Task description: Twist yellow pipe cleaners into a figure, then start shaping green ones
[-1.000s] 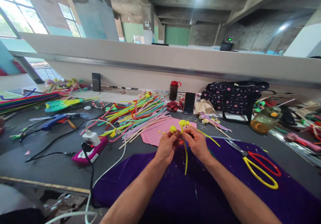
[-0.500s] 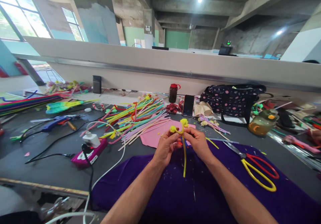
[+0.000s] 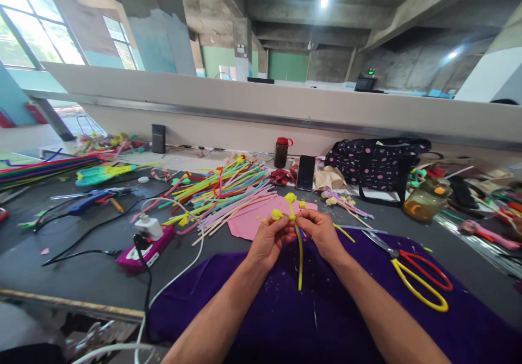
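Observation:
Both hands meet over the purple cloth (image 3: 261, 320) at a yellow pipe-cleaner flower stem (image 3: 300, 269), whose long end hangs down between them. Fuzzy yellow tufts (image 3: 290, 197) stick out at its top. My left hand (image 3: 267, 239) is closed, pinching the piece near the left tuft. From the other side, the fingers of my right hand (image 3: 322, 232) pinch it just below the joint. The fingertips partly hide where the pieces meet. Behind the hands lies a pink sheet (image 3: 244, 220) with small yellow bits on it.
Scissors (image 3: 424, 285) with red and yellow handles lie right. A bundle of coloured pipe cleaners (image 3: 228, 190) is beyond the hands. Left are a purple power strip (image 3: 149, 250), cables and a blue glue gun (image 3: 92, 201). A phone (image 3: 305, 172), bottles and a dark bag (image 3: 367, 163) stand behind.
The upper yellow tuft has tilted left, and the left tuft has dropped slightly. Another small yellow tuft now shows above my right fingers. Both hands keep their pinch.

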